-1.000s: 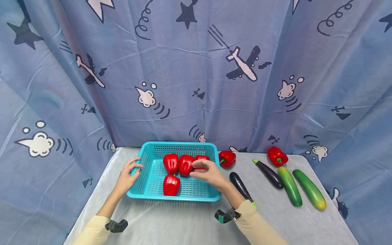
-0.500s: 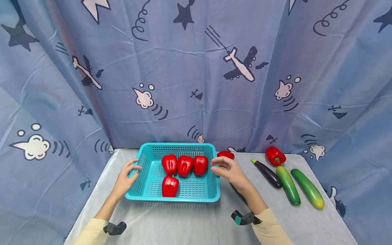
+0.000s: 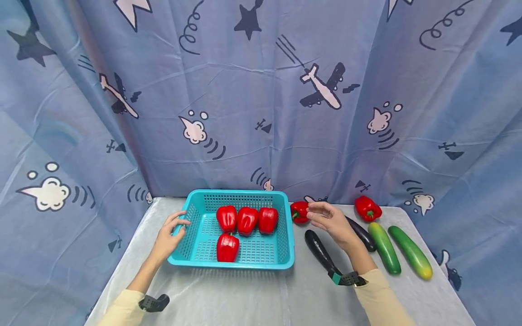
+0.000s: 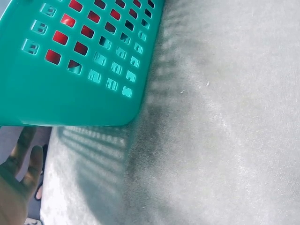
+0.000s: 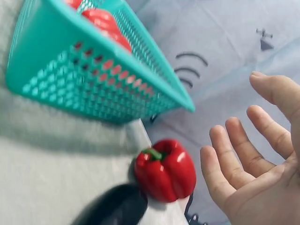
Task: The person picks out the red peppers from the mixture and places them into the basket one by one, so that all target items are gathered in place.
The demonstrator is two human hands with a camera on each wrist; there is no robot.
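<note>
The curtain (image 3: 244, 102) covers the back, behind your table (image 3: 228, 299). Left of the table's middle, your basket (image 3: 244, 266) sits upright. Off to the right lie two cucumbers (image 3: 384, 247), side by side. The far eggplant (image 3: 362, 234) is just left of them, its stem end hidden behind your right hand (image 3: 334, 224) in the head view; the near eggplant (image 3: 319, 250) lies between the basket and your right forearm. That hand is spread, fingers gently curved, holding nothing. Your left hand (image 3: 167, 237) is at the basket's left rim, thumb and fingers apart and loosely bent; you cannot tell whether they touch it. Nearest your right fingers is the loose pepper (image 3: 298, 212), beside the basket's right wall. The back pepper (image 3: 368, 208) lies beyond the cucumbers. Inside the basket, you have four peppers (image 3: 247, 221): three in a row, one in front of the leftmost.
</note>
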